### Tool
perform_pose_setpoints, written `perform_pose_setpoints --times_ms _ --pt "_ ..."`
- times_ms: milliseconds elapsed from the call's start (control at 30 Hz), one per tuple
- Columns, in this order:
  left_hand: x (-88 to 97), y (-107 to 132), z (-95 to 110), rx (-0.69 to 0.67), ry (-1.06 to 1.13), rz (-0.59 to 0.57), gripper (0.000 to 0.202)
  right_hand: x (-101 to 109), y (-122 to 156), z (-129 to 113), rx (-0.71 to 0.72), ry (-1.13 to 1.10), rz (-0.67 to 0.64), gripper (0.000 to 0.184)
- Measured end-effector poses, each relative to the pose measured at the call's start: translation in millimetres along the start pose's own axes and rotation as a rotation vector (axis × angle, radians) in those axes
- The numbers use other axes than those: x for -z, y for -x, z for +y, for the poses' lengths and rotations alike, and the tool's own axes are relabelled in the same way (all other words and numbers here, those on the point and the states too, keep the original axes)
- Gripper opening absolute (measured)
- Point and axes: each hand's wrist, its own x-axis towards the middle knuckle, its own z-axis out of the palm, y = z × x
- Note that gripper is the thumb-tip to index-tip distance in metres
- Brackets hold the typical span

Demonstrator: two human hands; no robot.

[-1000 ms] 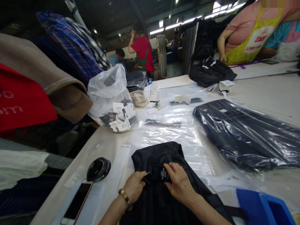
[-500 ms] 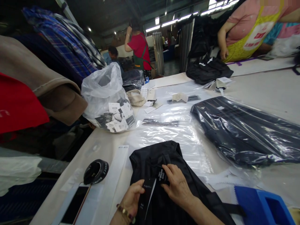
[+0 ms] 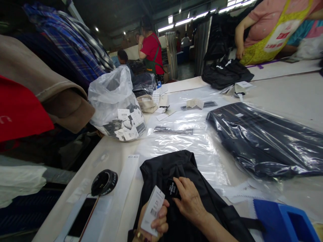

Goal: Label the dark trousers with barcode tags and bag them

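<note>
A pale table [image 3: 285,95] spreads beneath and beyond the fingers, in a dim workroom with strip lights [image 3: 186,22] far ahead of them. Past the table's far edge stand 2 people: a person in a red top [image 3: 154,50], and farther to the fingers' right, a person in a yellow apron [image 3: 267,50].

Directly under the fingers lies a black fabric item [image 3: 166,162], creased, with 1 strap running out to their right. On it, the right hand [image 3: 189,199] pinches a black label [image 3: 172,190] with white lettering between thumb and fingertips. The left hand [image 3: 160,222] has its fingers curled round a white tag [image 3: 152,210] bearing a barcode, tilted just beside the label; the tag hides the left thumb.

Clear plastic sheets [image 3: 181,144] lie just ahead of the fingers, a bag of tags [image 3: 113,95] ahead-left, a black roll [image 3: 111,183] and phone [image 3: 82,218] to their left. A plastic-wrapped black bundle [image 3: 254,141] lies ahead-right, and a blue object [image 3: 280,222] right.
</note>
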Motion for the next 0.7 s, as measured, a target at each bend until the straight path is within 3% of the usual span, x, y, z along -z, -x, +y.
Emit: perform_pose_setpoints --times_ms 167,233,333,400,467,533,600,700 --pt "1.7 -4 -3 0.029 -0.062 0.058 0.038 -1 1 2 -0.022 0.003 0.002 0.059" --pt "-1.9 -5 -1 0.046 -0.106 0.205 0.039 -3 2 2 -0.044 -0.005 0.009 0.058" --pt "-11.0 -3 8 -0.093 -0.281 0.449 0.040 -5 4 -1 -0.067 -0.016 0.017 0.056" --pt "-17.1 0 18 -0.165 -0.432 0.485 0.040 -4 4 -2 -0.071 -0.010 0.007 0.058" --pt "-23.9 5 32 -0.151 -0.611 0.466 0.036 -1 2 -1 -0.065 0.013 -0.017 0.059" --pt "-33.1 10 44 -0.142 -0.910 0.488 0.021 3 0 -1 -0.042 0.050 -0.045 0.060" --pt "-44.2 14 50 -0.139 -1.382 0.565 0.003 7 -2 -1 -0.013 0.103 -0.060 0.059" --pt "-56.5 15 41 -0.122 -2.074 0.680 0.025 7 -2 -5 -0.011 0.177 -0.058 0.058"
